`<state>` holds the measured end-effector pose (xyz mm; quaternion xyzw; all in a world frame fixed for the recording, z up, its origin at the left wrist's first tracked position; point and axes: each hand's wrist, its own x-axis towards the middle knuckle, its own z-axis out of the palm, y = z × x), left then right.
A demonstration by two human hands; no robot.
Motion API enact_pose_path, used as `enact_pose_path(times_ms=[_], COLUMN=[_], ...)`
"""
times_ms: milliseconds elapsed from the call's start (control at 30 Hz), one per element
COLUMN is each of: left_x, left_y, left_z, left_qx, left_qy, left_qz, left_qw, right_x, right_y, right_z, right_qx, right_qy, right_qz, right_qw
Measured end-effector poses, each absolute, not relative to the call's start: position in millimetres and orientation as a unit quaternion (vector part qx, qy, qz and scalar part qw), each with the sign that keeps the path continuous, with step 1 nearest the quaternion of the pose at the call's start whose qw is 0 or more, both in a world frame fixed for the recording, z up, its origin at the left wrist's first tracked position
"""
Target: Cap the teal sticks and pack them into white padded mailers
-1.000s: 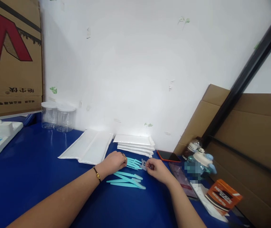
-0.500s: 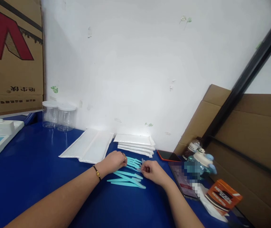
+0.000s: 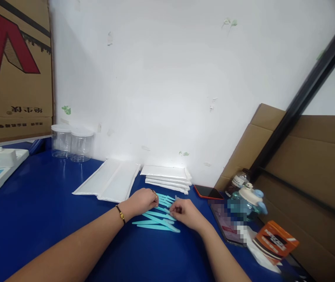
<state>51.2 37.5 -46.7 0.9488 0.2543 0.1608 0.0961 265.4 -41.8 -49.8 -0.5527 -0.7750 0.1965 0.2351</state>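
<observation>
Several turquoise eyebrow razors (image 3: 155, 226) lie loosely fanned on the blue table in front of me. Behind them, more razors (image 3: 165, 199) lie side by side in a row. My left hand (image 3: 144, 201) is closed, its fingertips pinching the thin handle end of one razor (image 3: 163, 210). The fingers of my right hand (image 3: 185, 211) are pinched together at that razor's other, head end, and partly hide it. A small translucent piece (image 3: 177, 197) shows just behind my right fingers.
Behind the hands are a stack of white padded mailers (image 3: 166, 172) and a larger white mailer (image 3: 108, 180). At right are a red-edged phone (image 3: 208, 192), a tablet (image 3: 224, 225), a teal bottle (image 3: 245, 203) and an orange box (image 3: 276, 241). Clear jars (image 3: 81, 147) and a power strip (image 3: 4, 172) stand left.
My right hand has shifted slightly left and down, closer to my left hand. One razor now stretches between both hands, nearer the front group. Both sets of fingers stay closed.
</observation>
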Motion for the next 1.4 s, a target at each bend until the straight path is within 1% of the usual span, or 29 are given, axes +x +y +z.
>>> enact_pose_path(times_ms=[67, 200, 300, 433, 600, 733, 967, 1067, 1233, 1400], left_x=[52.3, 51.4, 49.1, 47.4, 49.1, 49.6, 47.5, 49.6, 52.6, 53.8], left_y=[35.4, 31.5, 32.1, 37.3, 40.0, 38.3, 43.9, 42.9, 38.6, 40.6], left_z=[-47.4, -45.4, -43.5, -44.5, -43.6, -40.0, -43.1, -42.4, -39.5, -39.9], left_qx=[0.948, 0.949, 0.944, 0.939, 0.944, 0.947, 0.955, 0.957, 0.957, 0.957], left_qy=[0.251, 0.234, 0.254, 0.286, 0.286, 0.284, 0.253, 0.255, 0.249, 0.245], left_qz=[0.157, 0.146, 0.159, 0.176, 0.16, 0.151, 0.15, 0.136, 0.138, 0.142], left_qw=[0.114, 0.15, 0.135, 0.067, 0.041, 0.006, 0.031, 0.011, -0.055, -0.057], right_x=[269.2, 288.5, 298.6, 297.8, 298.1, 303.2, 300.7, 299.4, 300.4, 299.2], right_y=[-41.1, -38.1, -34.8, -29.0, -24.3, -28.1, -35.5, -36.1, -35.4, -35.2], right_z=[-47.8, -45.7, -50.0, -60.3, -68.0, -66.2, -57.5, -55.2, -55.4, -55.2], right_qx=[-0.559, -0.612, -0.64, -0.647, -0.666, -0.655, -0.635, -0.633, -0.625, -0.613], right_qy=[-0.772, -0.734, -0.715, -0.713, -0.679, -0.685, -0.715, -0.718, -0.726, -0.734], right_qz=[0.189, 0.108, 0.086, 0.1, 0.152, 0.19, 0.163, 0.171, 0.181, 0.169], right_qw=[0.236, 0.274, 0.267, 0.251, 0.269, 0.256, 0.241, 0.235, 0.224, 0.237])
